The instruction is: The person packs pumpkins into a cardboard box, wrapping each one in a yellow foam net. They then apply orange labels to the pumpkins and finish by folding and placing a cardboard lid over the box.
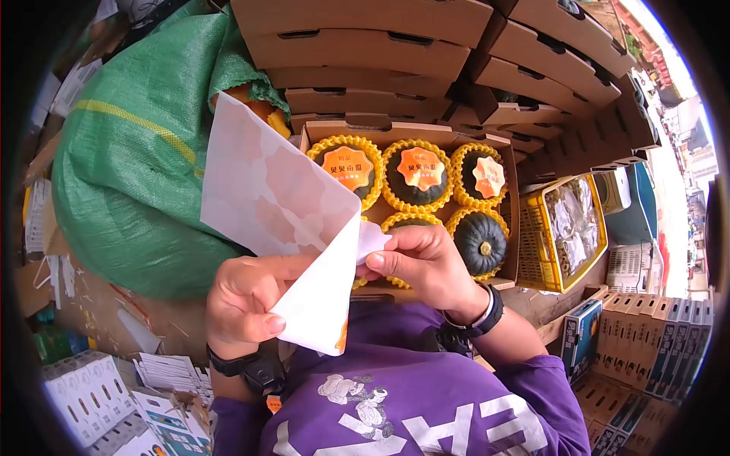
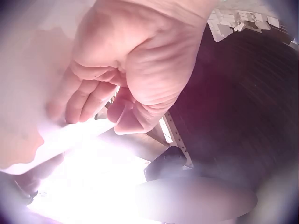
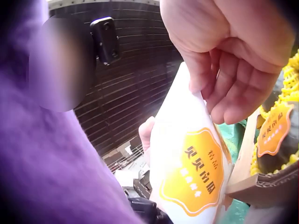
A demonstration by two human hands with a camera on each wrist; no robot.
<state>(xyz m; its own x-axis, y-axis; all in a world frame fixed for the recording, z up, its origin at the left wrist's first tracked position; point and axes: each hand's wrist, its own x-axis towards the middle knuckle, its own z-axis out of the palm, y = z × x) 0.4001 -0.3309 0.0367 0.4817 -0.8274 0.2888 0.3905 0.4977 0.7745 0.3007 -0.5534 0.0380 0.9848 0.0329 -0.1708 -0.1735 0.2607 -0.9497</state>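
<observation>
A white sheet with orange labels is folded over in front of the torso. My left hand grips its lower left part between thumb and fingers. At the fold, my right hand pinches a small pale piece between thumb and index finger; whether it is fully apart from the sheet I cannot tell. Behind the hands, a cardboard box holds several dark green pumpkins in yellow foam nets. The three in the back row bear orange labels; the front right pumpkin shows none.
Stacked cardboard boxes rise behind the open box. A large green sack lies at the left, a yellow crate with packets at the right. Flattened printed cartons stand at the lower right, with more at the lower left.
</observation>
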